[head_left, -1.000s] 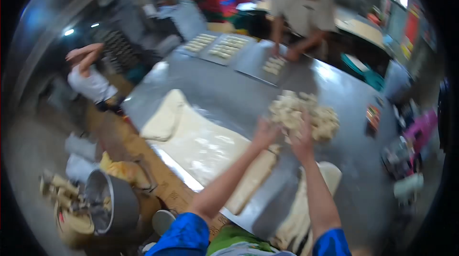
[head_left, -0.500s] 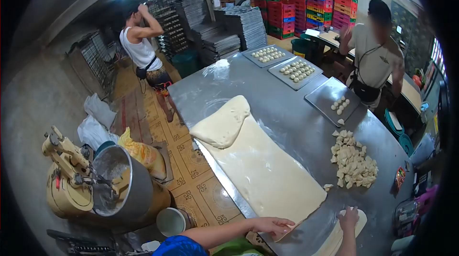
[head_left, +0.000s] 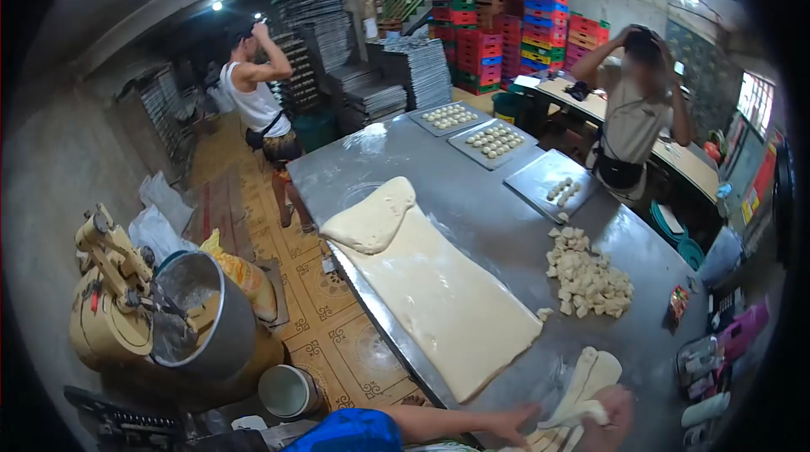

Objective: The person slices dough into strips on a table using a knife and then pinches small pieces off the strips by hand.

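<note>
At the bottom edge, a strip of pale dough (head_left: 584, 378) lies on the metal table, its near part lifted and folded over. My right hand (head_left: 611, 420) is closed around the lifted part of this strip. My left hand (head_left: 511, 425) is beside the strip's near end, slightly blurred, with fingers stretched out and apart; whether it touches the dough I cannot make out. Left of the strip lies a large flat sheet of dough (head_left: 447, 300), its far end folded over in a thick flap (head_left: 375, 216). A heap of cut dough pieces (head_left: 589, 275) lies beyond the strip.
Trays with dough balls (head_left: 494, 142) stand on the far part of the metal table (head_left: 481, 224). At left are a mixer (head_left: 110, 309) with its bowl (head_left: 198, 309) and a bucket (head_left: 287, 391). One person (head_left: 253, 89) stands far left, another (head_left: 637, 115) behind the table at right.
The near part of the dough strip, flat before, is now lifted and folded in my right hand. My left hand has moved from the sheet's corner toward the strip. The person at right has raised both hands.
</note>
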Demonstrator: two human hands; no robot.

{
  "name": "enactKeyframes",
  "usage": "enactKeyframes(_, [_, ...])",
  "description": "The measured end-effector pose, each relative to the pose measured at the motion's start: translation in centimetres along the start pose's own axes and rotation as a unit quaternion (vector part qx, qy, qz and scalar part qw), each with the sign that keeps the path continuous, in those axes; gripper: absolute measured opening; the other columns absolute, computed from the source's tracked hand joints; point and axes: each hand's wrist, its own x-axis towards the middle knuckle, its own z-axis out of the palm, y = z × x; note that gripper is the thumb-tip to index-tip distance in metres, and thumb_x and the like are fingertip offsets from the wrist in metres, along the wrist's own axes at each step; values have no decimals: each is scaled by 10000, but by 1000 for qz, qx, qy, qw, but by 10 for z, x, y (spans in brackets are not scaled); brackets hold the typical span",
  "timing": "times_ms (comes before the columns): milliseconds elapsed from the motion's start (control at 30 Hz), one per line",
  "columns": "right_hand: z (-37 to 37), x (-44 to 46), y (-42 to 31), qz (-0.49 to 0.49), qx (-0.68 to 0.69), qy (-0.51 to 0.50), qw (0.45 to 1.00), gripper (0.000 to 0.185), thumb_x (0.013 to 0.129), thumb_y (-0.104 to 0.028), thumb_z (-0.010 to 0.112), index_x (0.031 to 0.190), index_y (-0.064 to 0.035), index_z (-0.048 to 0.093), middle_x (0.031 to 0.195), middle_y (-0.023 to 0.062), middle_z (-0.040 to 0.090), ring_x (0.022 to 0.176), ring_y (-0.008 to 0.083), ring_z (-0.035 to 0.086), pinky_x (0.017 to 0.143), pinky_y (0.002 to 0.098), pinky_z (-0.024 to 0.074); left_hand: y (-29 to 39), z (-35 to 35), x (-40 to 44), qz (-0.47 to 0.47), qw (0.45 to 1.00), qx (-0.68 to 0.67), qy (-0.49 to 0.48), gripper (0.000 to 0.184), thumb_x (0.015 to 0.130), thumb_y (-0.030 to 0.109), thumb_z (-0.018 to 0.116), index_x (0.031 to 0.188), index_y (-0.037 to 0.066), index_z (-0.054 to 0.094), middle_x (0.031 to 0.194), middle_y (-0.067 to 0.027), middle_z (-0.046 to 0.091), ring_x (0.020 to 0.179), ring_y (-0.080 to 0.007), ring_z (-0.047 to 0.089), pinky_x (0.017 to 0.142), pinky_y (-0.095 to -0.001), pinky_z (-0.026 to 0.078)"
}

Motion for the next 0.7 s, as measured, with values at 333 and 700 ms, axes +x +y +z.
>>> enactKeyframes(333, [-72, 13, -70, 82, 217, 390, 891, 231, 894, -53, 583, 1084, -84, 457, 852, 48, 543, 709, 161, 520, 675, 329, 455, 100, -8, 7, -56, 990, -89, -90, 270, 843, 200, 633, 1037, 20, 577, 933, -117, 658, 775, -246, 547, 719, -367, 444])
enactKeyframes(700, [57, 39, -81, 210, 179, 198, 941, 209, 871, 9, 602, 1033, -65, 493, 798, 51, 574, 622, 163, 583, 670, 272, 497, 164, -211, -41, 6, 919, 394, -24, 323, 762, 148, 676, 1069, 56, 634, 923, -158, 673, 763, -299, 608, 701, -354, 506])
